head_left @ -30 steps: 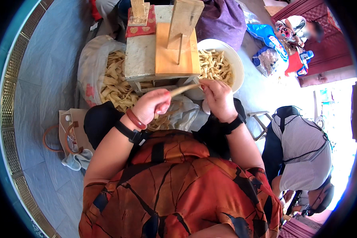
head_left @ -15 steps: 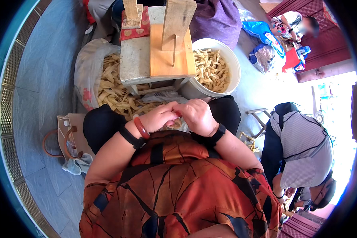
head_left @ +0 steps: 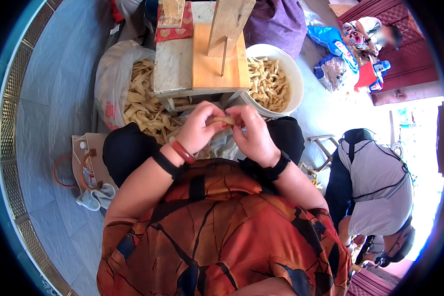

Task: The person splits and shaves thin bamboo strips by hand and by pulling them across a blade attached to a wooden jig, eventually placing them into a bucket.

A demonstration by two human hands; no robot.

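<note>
Your left hand (head_left: 198, 129) and right hand (head_left: 254, 134) pinch a short tan strip (head_left: 224, 120) between them, at the near side of the small table (head_left: 172, 69); whether it is already looped is hard to tell behind your fingers. Left sits a plastic bag (head_left: 109, 91) of loose strips (head_left: 142, 103); right, a white bucket (head_left: 297, 93) of twisted pieces (head_left: 269, 85).

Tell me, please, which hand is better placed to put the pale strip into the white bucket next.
Probably the right hand. Both hands hold the pale strip, but the right one is nearer the white bucket, which stands to the person's right; the left hand is nearer the translucent plastic bag.
</note>
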